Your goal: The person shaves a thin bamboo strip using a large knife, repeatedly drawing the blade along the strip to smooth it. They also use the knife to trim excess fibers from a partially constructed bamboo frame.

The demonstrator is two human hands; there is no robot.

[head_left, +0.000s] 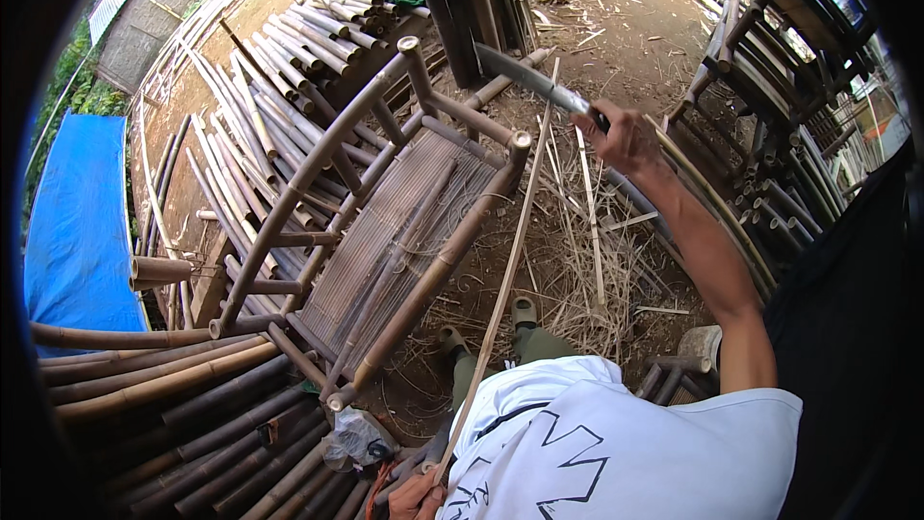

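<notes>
Head view, and from where I stand the bamboo strip (511, 265) is easy to pick out: long, narrow and pale tan, almost straight, with a smooth look along its length. It slants from low beside the person's white shirt (626, 433) up and away to the right, between the bamboo seat (429, 270) and the heap of shavings (587, 274) on the ground. Its near end sits in the left hand (417, 498), the fingers curled round it. Up at the far end, the right hand (624, 138) grips the dark handle of a long knife (529, 77), its broad grey blade pointing away to the left. Blade and strip cross just beside that hand; whether they touch, I can't tell.
</notes>
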